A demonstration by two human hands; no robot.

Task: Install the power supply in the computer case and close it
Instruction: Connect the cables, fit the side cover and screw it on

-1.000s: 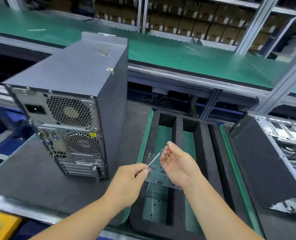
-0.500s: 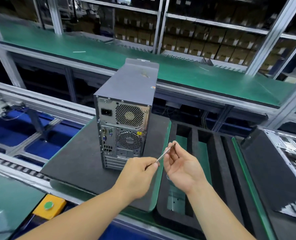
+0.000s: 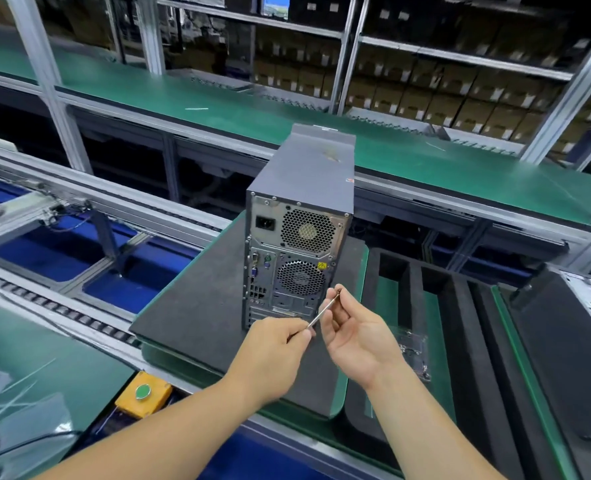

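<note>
Head view: backed off from closed computer case, left hand still pinching thin screwdriver, right fingertips pinching its tip before case; fastening likely next.

Computer case is standing upright, closed, on a dark foam pad, rear panel facing the camera. Left hand is gripping a thin metal rod; right hand is pinching the rod's upper tip with its fingertips, just in front of the case's lower rear. Black foam tray is sitting right of the pad. Yellow box with green button is lying at front left.
</note>
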